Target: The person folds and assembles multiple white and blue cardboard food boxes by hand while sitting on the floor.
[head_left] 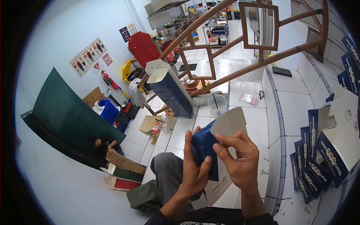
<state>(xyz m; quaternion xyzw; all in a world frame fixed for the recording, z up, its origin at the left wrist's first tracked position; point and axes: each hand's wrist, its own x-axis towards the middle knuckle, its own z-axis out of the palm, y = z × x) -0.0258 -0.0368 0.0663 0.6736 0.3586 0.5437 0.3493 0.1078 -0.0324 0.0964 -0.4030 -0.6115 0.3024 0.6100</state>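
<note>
A partly folded blue cardboard box [205,144] with a white inside is between my two hands, above my lap. My left hand [195,168] grips its left side, thumb on the near face and fingers behind. With thumb and forefinger, my right hand [240,159] pinches the folded edge at the upper right of the blue part. A pale flap stands up beyond my right fingers, and another white panel hangs down below them. My palms hide part of the box.
Nested blue cartons [174,92] lean against a brown metal railing [258,60]. Folded blue boxes [313,165] stack on tiled steps at right. A clear plastic cup [217,105] and a phone [282,71] lie ahead. Another person [107,146] is at lower left beside cardboard [123,163].
</note>
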